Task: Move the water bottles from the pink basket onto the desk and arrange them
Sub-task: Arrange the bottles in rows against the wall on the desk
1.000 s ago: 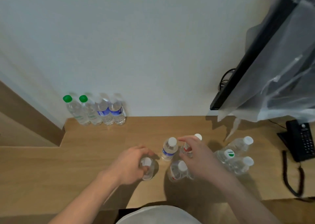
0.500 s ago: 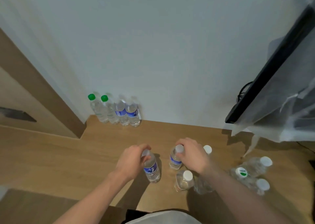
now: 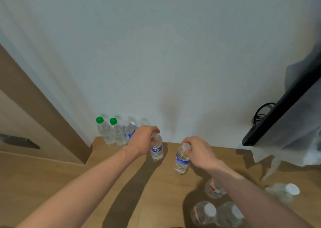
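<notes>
While both hands carry bottles: arranging is partly done.
Left hand point(image 3: 143, 140): fingers grip a blue-label bottle point(image 3: 156, 149) beside the wall row point(image 3: 114, 133).
Right hand point(image 3: 199, 152): fingers pinch another bottle point(image 3: 181, 160) by its cap.
Left to arrange: loose bottles point(image 3: 215, 214) on the table point(image 3: 52, 179).
Pink basket: not visible.

A hotel-like room: wooden desk point(image 3: 52, 184) against plain wall point(image 3: 156, 45), wall-mounted television point(image 3: 284, 116)

Green bottle caps point(image 3: 99, 120), blue bottle labels point(image 3: 156, 149), tan wooden desk point(image 3: 52, 181)
</notes>
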A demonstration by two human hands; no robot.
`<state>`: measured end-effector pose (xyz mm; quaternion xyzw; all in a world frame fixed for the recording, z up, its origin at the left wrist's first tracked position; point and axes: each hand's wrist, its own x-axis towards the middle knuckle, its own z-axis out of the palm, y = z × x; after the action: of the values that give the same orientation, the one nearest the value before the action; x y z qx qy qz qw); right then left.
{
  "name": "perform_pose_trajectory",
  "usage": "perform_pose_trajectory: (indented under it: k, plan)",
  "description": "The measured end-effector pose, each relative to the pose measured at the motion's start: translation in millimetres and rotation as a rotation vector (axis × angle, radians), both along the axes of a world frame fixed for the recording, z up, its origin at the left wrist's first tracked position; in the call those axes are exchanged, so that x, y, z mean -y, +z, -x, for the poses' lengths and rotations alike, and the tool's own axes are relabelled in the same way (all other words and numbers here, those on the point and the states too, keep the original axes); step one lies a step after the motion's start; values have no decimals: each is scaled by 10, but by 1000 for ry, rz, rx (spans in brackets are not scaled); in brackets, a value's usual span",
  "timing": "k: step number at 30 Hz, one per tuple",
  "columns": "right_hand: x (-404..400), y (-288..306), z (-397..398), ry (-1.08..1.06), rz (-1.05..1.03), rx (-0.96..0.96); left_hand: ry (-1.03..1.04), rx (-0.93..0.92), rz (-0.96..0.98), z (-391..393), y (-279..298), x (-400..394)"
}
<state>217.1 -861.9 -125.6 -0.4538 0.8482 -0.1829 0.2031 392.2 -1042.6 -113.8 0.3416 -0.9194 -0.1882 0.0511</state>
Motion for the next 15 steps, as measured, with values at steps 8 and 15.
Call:
perform_pose_trajectory:
  k: [8,15]
  plan:
    - [654,109,194,-60,0,-49,-26,74,52,400,-118,477]
    - [1028,-58,301,-69,-36,-27,-51,127,35,571,-337,685]
